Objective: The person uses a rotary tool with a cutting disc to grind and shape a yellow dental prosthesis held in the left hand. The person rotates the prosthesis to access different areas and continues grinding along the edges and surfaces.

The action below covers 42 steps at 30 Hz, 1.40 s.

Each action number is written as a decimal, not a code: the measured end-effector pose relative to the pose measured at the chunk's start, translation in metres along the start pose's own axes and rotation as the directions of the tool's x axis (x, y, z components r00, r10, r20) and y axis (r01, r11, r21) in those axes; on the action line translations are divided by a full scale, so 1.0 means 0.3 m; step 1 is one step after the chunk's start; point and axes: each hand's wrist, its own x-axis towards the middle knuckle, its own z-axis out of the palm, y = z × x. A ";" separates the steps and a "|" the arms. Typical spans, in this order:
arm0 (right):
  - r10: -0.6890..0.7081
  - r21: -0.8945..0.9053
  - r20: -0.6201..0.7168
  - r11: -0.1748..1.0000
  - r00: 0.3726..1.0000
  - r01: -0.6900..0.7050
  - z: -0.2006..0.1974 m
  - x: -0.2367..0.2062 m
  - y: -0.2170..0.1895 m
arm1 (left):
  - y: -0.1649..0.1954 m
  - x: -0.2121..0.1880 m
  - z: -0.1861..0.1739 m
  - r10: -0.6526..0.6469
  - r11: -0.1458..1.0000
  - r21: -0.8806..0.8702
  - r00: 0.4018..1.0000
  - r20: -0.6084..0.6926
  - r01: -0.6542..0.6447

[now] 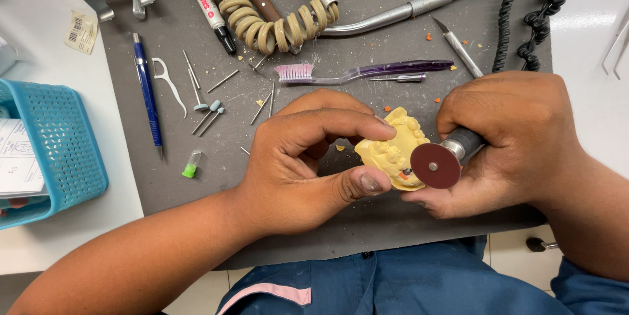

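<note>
My left hand (pixel 308 164) pinches a yellow dental cast (pixel 392 148) between thumb and forefinger, just above the grey mat (pixel 196 177). My right hand (pixel 517 145) grips a rotary handpiece (pixel 464 143) whose dark red disc (pixel 436 166) sits against the right side of the cast. The cast shows moulded teeth on top and small orange spots low down. Most of the handpiece is hidden inside my right fist.
On the mat lie a purple toothbrush (pixel 367 73), a blue pen (pixel 147 92), a white floss pick (pixel 167 82), several small burs (pixel 209 109), a green-tipped bit (pixel 190 164), a scalpel (pixel 458 46), and a coiled beige hose (pixel 262 17). A blue basket (pixel 59 151) stands at left.
</note>
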 end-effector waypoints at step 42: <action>0.008 -0.016 -0.009 1.000 1.000 -0.009 -0.001 0.014 -0.018 | 0.001 -0.001 0.000 0.015 1.000 0.026 1.000 0.002 -0.015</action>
